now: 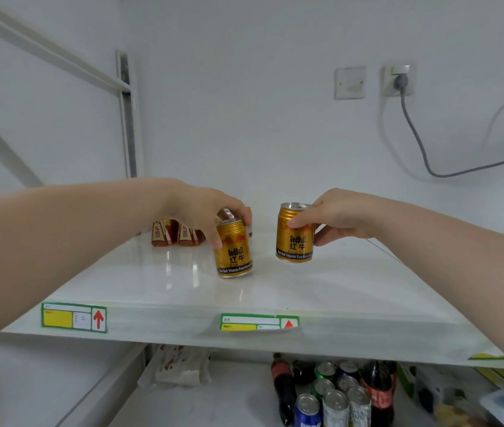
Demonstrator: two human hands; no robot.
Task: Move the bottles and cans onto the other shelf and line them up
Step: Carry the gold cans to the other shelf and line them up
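Gripping 2 items. Item 1: left hand (213,211), fingers curled over the rim and thumb down the side of a short gold metal Red Bull can (234,251). It leans slightly, base at or just above the glossy white upper shelf (337,291); contact cannot be told. Item 2: right hand (337,218), thumb across the front and fingers round the back of a 2nd gold metal Red Bull can (295,238), upright, beside item 1 but apart. Labels face forward, probably so the row reads from the front. Behind item 1: red-and-gold labelled bottles (173,234) near the back wall, likely the start of the line. Shelf edge: green-bordered price tags (73,317). Below: lower shelf (213,405) holding dark cola bottles (283,386) and mixed cans (333,405), apparently stock awaiting transfer.
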